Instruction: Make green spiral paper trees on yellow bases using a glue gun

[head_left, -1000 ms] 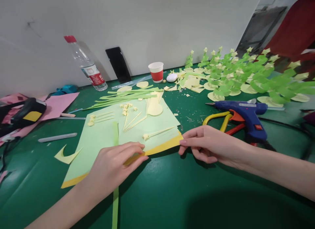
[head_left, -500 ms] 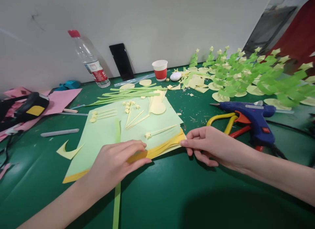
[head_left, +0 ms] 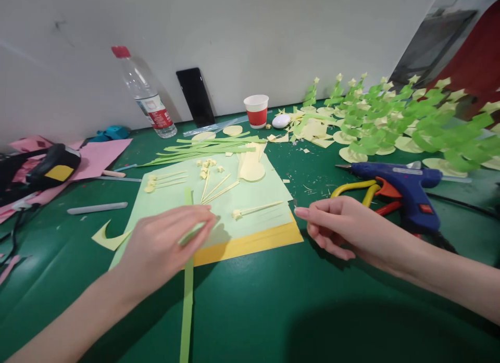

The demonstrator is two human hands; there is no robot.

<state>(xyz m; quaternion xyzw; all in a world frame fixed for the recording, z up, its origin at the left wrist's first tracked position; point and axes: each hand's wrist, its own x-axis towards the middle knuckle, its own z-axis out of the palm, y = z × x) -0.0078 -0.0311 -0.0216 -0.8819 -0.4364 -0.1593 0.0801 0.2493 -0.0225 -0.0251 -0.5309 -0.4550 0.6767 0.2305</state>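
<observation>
My left hand hovers over the light green paper sheet, its thumb and fingers curved with a gap between them and nothing seen in it. Beneath it a long green paper strip runs down past the sheet's front edge. My right hand is just off the sheet's right corner, thumb and forefinger pinched together; anything in the pinch is too small to make out. A yellow paper sheet shows under the green one. On the green sheet lies a thin stick with a small paper star.
Behind stand a bottle, a phone and a paper cup. A blue glue gun and yellow-handled pliers lie right, before several green spiral paper trees. Pink paper and a tape measure are left.
Both hands have left the paper's front edge. My left hand lifted and moved left; my right hand shifted slightly right. The front edge now lies flatter, with more yellow showing.
</observation>
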